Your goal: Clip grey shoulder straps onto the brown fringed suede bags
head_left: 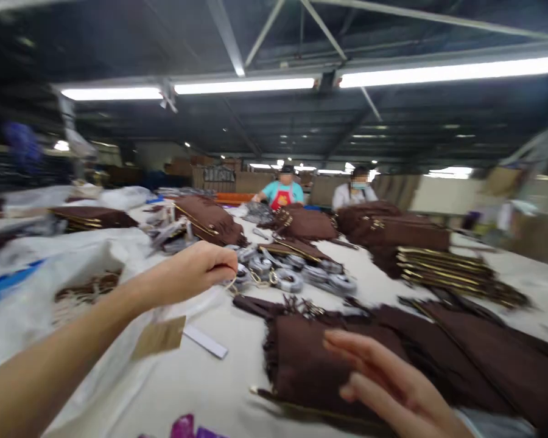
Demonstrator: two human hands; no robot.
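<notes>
My left hand [205, 266] reaches out over the table with its fingers closed. A thin gold-coloured loop [231, 282] shows just under the fingertips; whether they hold it I cannot tell. Close beyond lie several rolled grey straps [287, 280] with gold-coloured metal parts. My right hand [388, 377] is open, fingers apart, over a dark brown fabric bag [310, 359]. A gold-coloured zipper [274, 395] runs along the bag's near edge. Contact between this hand and the fabric is not clear.
A white plastic sack [132, 255] holding light-coloured pieces stands at left, near a brown tag [159, 336] and a white strip [205, 340]. More brown bags [393, 228] are stacked farther back. Two people [283, 188] are across the table. Purple items [185, 426] lie at the front edge.
</notes>
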